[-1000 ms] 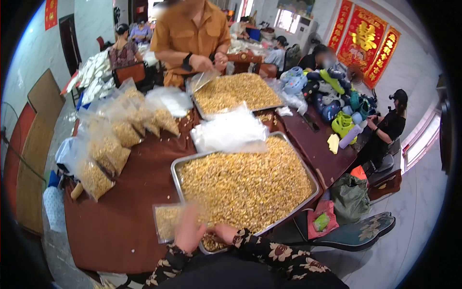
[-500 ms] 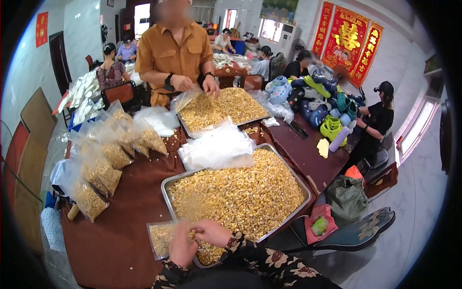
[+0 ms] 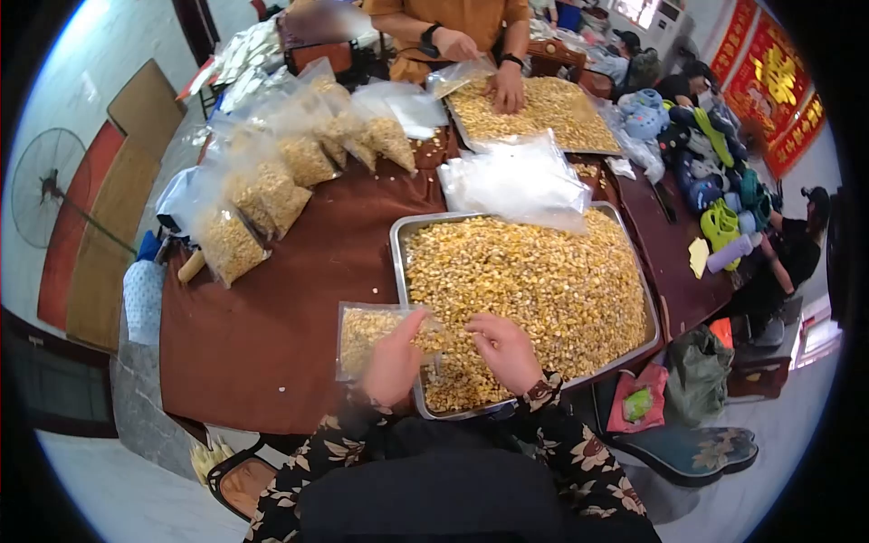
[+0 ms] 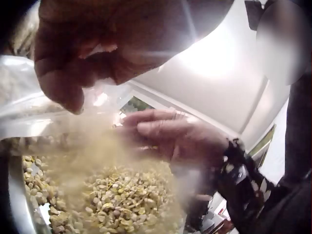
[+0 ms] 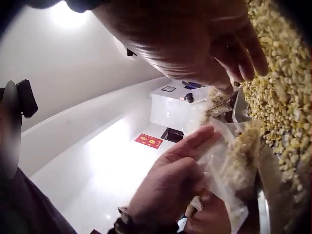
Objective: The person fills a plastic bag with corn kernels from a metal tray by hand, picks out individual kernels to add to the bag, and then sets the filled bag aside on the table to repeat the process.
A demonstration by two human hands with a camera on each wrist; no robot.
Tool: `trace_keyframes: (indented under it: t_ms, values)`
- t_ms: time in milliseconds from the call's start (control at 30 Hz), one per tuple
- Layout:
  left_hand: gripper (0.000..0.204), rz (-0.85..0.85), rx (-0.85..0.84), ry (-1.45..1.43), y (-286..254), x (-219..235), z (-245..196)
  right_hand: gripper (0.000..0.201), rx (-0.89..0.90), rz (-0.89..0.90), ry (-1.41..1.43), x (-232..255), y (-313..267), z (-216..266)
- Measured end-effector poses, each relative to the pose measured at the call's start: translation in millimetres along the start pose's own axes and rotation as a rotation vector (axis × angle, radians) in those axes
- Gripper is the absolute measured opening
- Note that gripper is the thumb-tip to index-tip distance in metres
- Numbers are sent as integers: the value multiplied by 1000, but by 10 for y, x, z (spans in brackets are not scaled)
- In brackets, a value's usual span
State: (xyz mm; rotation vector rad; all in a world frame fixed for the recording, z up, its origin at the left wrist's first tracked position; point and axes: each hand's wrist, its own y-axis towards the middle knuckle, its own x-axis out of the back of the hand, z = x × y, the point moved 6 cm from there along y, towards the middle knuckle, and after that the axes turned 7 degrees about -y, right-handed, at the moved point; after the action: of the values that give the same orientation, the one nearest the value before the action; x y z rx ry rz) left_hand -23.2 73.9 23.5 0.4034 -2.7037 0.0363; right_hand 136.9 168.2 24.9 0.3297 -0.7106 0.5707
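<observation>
A clear bag [image 3: 367, 335] partly filled with pale yellow kernels lies at the near left corner of a metal tray [image 3: 399, 262] heaped with kernels [image 3: 534, 299]. My left hand [image 3: 396, 359] grips the bag's mouth side; in the right wrist view its thumb and fingers pinch the plastic [image 5: 234, 170]. The right hand [image 3: 507, 353] hovers low over the kernels, a little right of the bag, with bent, relaxed fingers. Nothing shows in that hand in the right wrist view [image 5: 190, 44]. The left wrist view blurs the space between both hands.
Empty clear bags [image 3: 516, 185] overlap the tray's far edge. Several filled bags [image 3: 233, 244] stand at the left on the brown cloth [image 3: 272, 353]. Across the table, a person in an orange shirt [image 3: 453, 18] works at a second tray [image 3: 548, 113]. Shoes [image 3: 720, 226] are piled at right.
The right hand has moved from beside the left hand to the right, over the kernels. My left hand stays at the bag. The head view has shifted; the other person's hand has lowered into the far kernels.
</observation>
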Motion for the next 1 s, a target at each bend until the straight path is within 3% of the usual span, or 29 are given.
trace_keyframes:
  t_ms: [33,100,167,233,267,367,433,567,667,733,767,833,867,967,1000]
  values:
    - [53,-21,-3,6,56,92,-37,17,162,-54,-105,-12,36,65]
    - [49,6,37,-161,58,287,-120,20,117,16,20,-65,103,101]
    - [47,26,153,-261,48,503,-140,20,-90,148,198,-153,254,157]
    - [43,90,277,-660,35,678,-304,24,-33,152,275,-252,437,284]
    - [41,93,256,-712,31,759,-355,26,14,212,313,-348,516,375]
    - [43,154,214,-543,13,986,-28,30,149,323,432,-626,715,590]
    - [43,92,225,-608,-17,1068,142,34,338,454,518,-818,782,750]
    - [31,1,168,-728,-85,1244,308,21,324,561,324,-915,832,979]
    - [24,-121,118,-734,-81,1280,274,14,266,414,381,-1013,922,925]
    - [18,-487,26,-762,-188,1373,193,8,199,280,520,-1064,981,817]
    - [18,-492,28,-761,-248,1338,255,8,200,285,522,-1087,967,758]
    - [17,-730,-186,-304,-422,1398,158,7,74,256,601,-986,923,749]
    - [18,-720,-248,-131,-504,1307,80,7,73,234,598,-990,918,723]
    - [24,-594,-225,26,-536,991,54,8,80,180,554,-970,890,719]
    - [18,-644,-170,2,-535,946,69,8,70,179,546,-962,879,744]
